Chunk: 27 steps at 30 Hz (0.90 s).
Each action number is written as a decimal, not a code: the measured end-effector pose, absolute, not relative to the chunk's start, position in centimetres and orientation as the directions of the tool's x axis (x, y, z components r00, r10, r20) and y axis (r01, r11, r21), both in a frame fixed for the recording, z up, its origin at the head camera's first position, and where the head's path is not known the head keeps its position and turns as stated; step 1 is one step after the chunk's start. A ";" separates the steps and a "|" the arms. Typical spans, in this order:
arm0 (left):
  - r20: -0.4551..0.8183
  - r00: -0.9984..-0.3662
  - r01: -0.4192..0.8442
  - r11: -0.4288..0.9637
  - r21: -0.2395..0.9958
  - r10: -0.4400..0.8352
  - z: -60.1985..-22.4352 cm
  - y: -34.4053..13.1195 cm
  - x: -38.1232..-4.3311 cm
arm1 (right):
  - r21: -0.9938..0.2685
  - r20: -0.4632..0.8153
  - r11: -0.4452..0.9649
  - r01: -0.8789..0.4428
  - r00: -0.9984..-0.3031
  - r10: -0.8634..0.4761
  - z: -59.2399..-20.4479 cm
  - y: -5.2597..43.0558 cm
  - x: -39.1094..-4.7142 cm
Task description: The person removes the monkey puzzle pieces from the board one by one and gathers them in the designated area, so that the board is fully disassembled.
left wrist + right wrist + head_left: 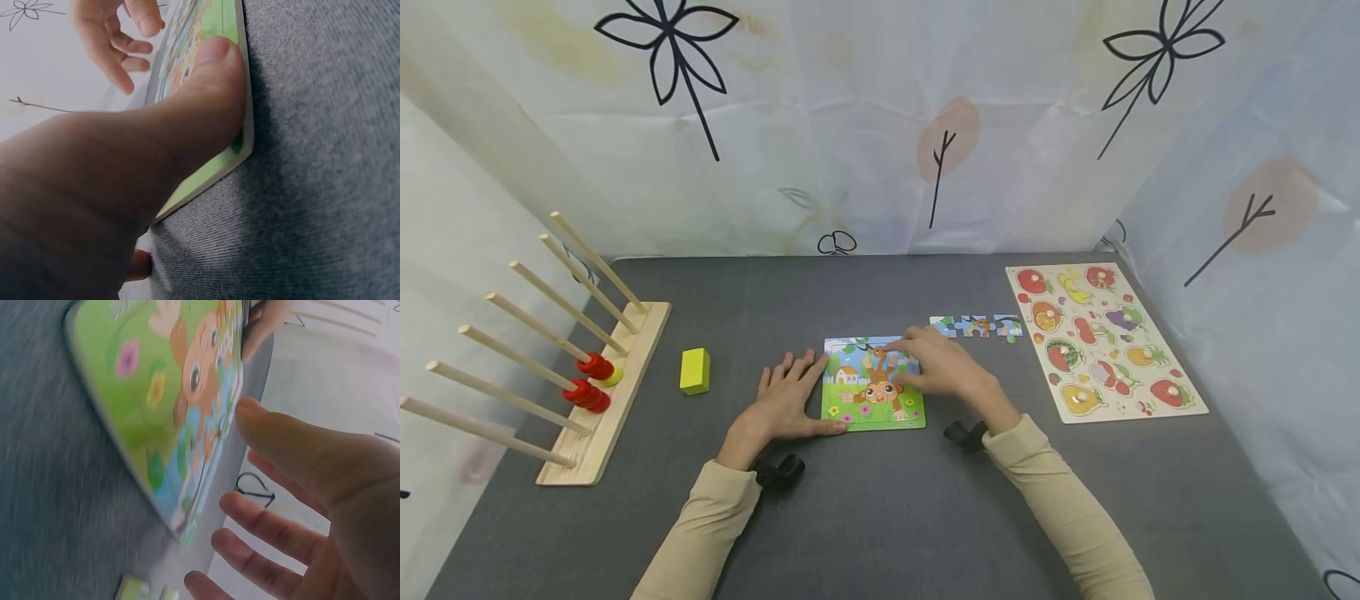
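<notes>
A monkey jigsaw puzzle (874,413) with a green and blue picture lies flat in its tray on the dark table. My left hand (784,402) is spread along the tray's left side, its thumb (215,78) lying on the green lower corner. Over the right part of the picture hovers my right hand (946,365); its fingers are loosely bent and apart, with nothing between them in the right wrist view. Just beyond that hand, loose puzzle pieces (977,326) with blue sky and leaves sit in a row.
To the right lies a wooden fruit peg board (1108,342). A yellow block (695,371) stands left of my left hand. Farther left, a wooden rack (617,400) has several tall slanting pegs, with red rings (587,395) on two. A patterned curtain (850,125) closes the back.
</notes>
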<state>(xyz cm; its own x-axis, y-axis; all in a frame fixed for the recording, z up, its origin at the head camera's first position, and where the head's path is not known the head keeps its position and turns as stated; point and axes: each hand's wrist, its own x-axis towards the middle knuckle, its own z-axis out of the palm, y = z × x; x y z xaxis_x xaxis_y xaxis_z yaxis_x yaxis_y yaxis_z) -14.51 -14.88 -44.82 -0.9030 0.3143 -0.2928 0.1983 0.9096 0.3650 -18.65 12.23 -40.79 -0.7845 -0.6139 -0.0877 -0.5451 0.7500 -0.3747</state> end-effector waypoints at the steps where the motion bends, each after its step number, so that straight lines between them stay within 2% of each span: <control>1: -0.293 -0.902 0.199 0.909 0.366 0.315 -44.8 -14.9 -14.5 | -0.377 -0.098 0.749 -0.545 -0.781 -0.617 -40.8 11.9 -18.6; 15: -0.290 -0.902 0.201 0.905 0.375 0.320 -44.8 -14.9 -14.5 | -0.348 -0.206 0.749 -0.563 -0.734 -0.647 -41.5 8.6 -18.0; 27: -0.298 -0.899 0.199 0.907 0.372 0.320 -44.8 -14.9 -14.6 | -0.368 -0.235 0.786 -0.497 -0.768 -0.595 -41.5 8.1 -17.8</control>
<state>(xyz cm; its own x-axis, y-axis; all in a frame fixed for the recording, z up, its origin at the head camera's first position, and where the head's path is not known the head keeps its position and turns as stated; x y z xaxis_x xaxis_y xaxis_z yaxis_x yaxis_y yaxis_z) -14.58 -14.92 -44.81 -0.8994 0.3196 -0.2981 0.1990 0.9067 0.3718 -17.76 8.06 -41.45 -0.7685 -0.5952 -0.2350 -0.4966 0.7863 -0.3676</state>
